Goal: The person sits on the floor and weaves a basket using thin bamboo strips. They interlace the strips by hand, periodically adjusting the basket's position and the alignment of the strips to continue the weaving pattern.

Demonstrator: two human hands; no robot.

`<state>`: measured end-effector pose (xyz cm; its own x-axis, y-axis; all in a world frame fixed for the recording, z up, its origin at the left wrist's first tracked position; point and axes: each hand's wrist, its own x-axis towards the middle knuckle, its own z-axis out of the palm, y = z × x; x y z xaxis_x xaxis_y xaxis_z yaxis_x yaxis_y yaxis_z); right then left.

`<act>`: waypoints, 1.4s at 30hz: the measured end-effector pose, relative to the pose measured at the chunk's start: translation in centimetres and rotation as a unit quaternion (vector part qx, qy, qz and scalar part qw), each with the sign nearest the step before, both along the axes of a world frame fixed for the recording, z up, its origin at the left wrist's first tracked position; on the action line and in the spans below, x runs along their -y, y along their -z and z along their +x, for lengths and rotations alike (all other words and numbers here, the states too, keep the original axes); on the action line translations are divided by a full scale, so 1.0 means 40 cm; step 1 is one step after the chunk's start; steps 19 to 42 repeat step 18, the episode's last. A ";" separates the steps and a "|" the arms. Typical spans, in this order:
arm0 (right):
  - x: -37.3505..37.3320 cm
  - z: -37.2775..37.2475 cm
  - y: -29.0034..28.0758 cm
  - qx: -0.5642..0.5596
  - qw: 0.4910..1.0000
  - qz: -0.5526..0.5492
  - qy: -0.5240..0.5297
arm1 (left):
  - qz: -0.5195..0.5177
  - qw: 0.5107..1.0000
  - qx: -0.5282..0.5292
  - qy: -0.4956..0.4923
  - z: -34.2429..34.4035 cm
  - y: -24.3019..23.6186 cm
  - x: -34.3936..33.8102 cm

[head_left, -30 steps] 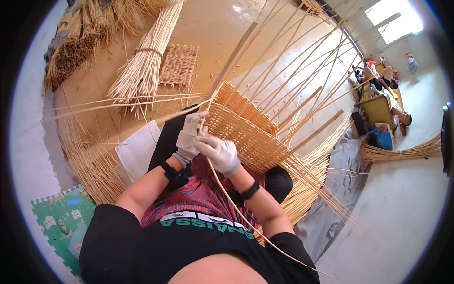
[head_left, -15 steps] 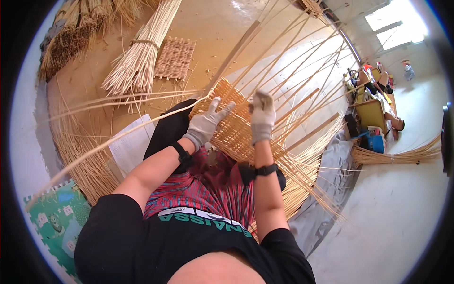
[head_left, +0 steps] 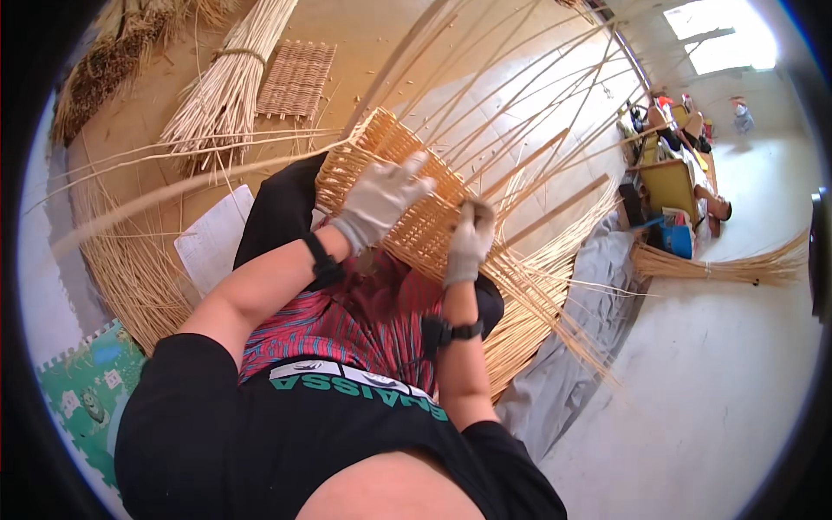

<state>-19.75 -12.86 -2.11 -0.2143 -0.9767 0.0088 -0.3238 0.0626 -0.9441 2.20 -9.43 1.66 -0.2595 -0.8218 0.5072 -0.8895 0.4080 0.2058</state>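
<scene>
A half-woven wicker basket (head_left: pixel 420 234) of golden cane lies tilted across my lap, its long unwoven stakes fanning up and away to the right. My left hand (head_left: pixel 381 201), in a pale work glove, rests on the near woven side with its fingers stretched across it. At the upper edge, towards the right end, my gloved right hand (head_left: pixel 471 241) has its fingers curled closed on the rim; any strand inside them is hidden. From the basket's left corner a long cane strand (head_left: pixel 199 179) runs out to the left, blurred at its far end.
Beyond the basket lie a tied bundle of pale canes (head_left: pixel 221 100) and a flat woven panel (head_left: pixel 297 80). Loose canes (head_left: pixel 139 269) and a white paper sheet (head_left: pixel 214 238) are at left. More canes (head_left: pixel 524 321) lie right, beside grey cloth (head_left: pixel 563 338). Another person (head_left: pixel 712 206) sits far right.
My right hand has come down from above the rim onto the basket's upper edge. My left hand has shifted over the woven side. The whole view has moved slightly.
</scene>
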 end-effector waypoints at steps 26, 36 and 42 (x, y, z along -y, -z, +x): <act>0.101 -0.129 -0.139 -0.203 0.968 -0.142 -0.038 | 0.304 0.952 0.005 0.021 -0.336 0.011 0.012; 0.101 -0.129 -0.139 -0.203 0.968 -0.142 -0.038 | 0.304 0.952 0.005 0.021 -0.336 0.011 0.012; 0.101 -0.129 -0.139 -0.203 0.968 -0.142 -0.038 | 0.304 0.952 0.005 0.021 -0.336 0.011 0.012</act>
